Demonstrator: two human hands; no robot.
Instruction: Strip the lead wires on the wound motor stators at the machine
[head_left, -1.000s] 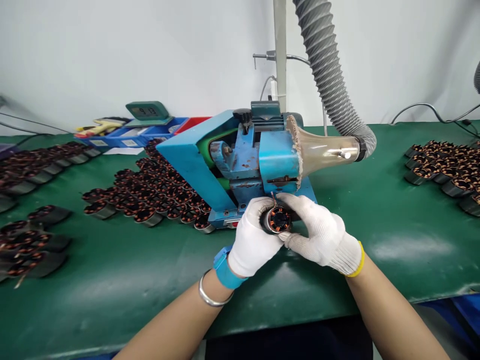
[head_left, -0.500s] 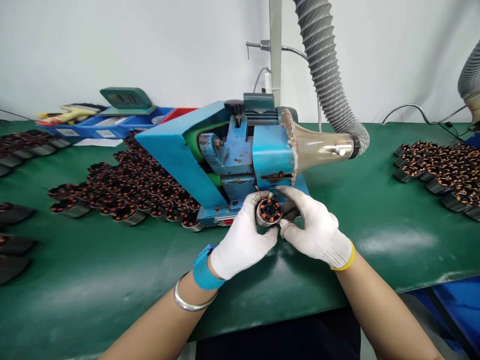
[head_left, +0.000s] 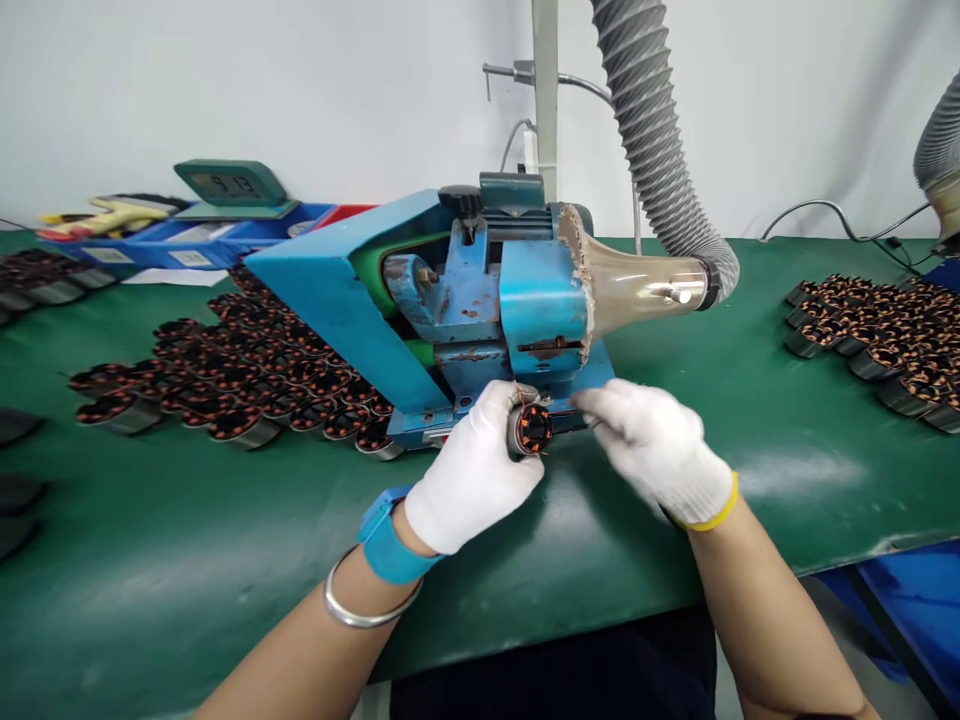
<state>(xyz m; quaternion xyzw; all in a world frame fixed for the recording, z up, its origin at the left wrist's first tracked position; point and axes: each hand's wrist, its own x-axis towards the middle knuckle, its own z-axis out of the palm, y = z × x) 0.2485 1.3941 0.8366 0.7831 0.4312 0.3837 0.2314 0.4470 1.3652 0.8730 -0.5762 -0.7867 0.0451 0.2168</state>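
Observation:
In my white-gloved left hand (head_left: pixel 476 470) I grip a motor stator (head_left: pixel 535 428), a round metal ring with orange copper windings around a dark centre. Its open face is turned up toward me, and a thin copper wire sticks up at its top edge. My right hand (head_left: pixel 649 440), gloved in white with a yellow cuff, is apart from the stator on its right. The fingers there are drawn together and slightly blurred; whatever they pinch is hidden. Just behind both hands stands a blue belt-driven machine (head_left: pixel 544 290) with a slot low in its front cover.
Rows of stators (head_left: pixel 247 425) stand left of the machine, and another group (head_left: pixel 889 350) is at far right. A cloudy funnel (head_left: pixel 637 285) joins the machine to a grey hose (head_left: pixel 645 110). Blue bins (head_left: pixel 142 250) and a digital clock (head_left: pixel 232 185) sit at back left.
My right hand has moved away from the stator to the right, and its spread fingers have drawn together. The stator stays in my left hand. The view has shifted slightly.

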